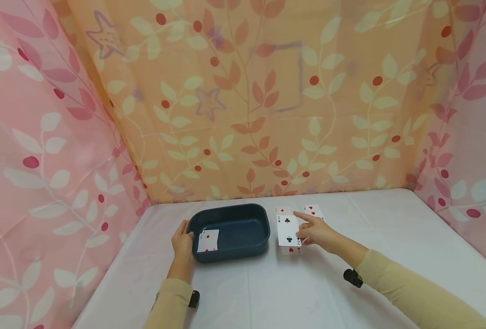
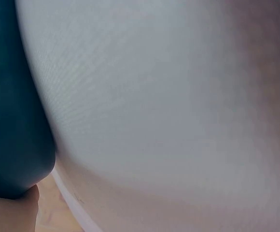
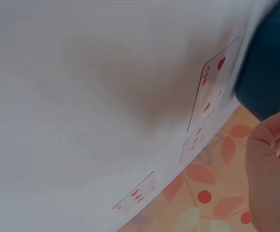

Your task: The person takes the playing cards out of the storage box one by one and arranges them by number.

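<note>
My left hand (image 1: 182, 244) grips the left side of a dark blue tray (image 1: 232, 252), with the thumb at the rim. Inside the tray, at its left end, lies a playing card with red diamonds (image 1: 208, 242). To the right of the tray, my right hand (image 1: 317, 234) holds a two of clubs playing card (image 1: 286, 228) by its right edge, index finger stretched out. Partly hidden under that card is a two of hearts card (image 1: 291, 251). The left wrist view shows the tray (image 2: 14, 106) and a bit of the left hand (image 2: 9, 215).
Behind the held card lie a diamonds card (image 1: 282, 210) and a hearts card (image 1: 314, 210), both partly covered from view. A white cloth (image 1: 243, 297) covers the table. Flower-patterned curtains (image 1: 247, 105) enclose the back and both sides.
</note>
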The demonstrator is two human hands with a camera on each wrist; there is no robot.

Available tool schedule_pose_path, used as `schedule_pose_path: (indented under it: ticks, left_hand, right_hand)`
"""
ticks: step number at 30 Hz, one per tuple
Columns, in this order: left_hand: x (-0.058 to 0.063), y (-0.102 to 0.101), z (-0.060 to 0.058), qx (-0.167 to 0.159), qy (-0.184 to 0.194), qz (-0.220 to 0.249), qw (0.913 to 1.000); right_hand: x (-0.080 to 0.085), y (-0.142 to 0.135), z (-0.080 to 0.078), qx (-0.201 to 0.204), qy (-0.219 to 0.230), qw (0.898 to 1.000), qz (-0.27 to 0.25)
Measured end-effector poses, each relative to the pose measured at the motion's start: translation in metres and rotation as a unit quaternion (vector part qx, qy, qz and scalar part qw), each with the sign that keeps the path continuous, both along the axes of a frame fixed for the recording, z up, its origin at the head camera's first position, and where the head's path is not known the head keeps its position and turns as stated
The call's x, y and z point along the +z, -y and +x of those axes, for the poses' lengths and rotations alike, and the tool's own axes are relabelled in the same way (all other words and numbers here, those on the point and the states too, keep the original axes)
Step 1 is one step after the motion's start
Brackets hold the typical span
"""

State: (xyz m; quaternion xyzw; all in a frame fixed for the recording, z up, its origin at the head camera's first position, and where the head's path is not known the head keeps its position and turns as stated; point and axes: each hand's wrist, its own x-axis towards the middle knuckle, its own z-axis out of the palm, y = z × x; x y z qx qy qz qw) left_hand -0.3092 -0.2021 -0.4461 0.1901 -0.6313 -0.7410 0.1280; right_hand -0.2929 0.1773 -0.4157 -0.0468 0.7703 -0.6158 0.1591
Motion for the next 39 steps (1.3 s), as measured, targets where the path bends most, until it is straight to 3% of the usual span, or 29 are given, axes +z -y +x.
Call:
schedule_pose_path:
  ticks: [20, 39]
  left_hand:
    - [0.003, -0.002, 0.001, 0.007, 0.006, 0.003, 1.0]
    - [0.001, 0.0, 0.002, -0.009, -0.002, -0.006, 0.9999]
  right_hand:
    - [-0.004, -0.019, 0.005, -0.003, 0.005, 1.0, 0.01]
    - [-0.01, -0.039, 0.01, -0.002, 0.0, 1.0, 0.009]
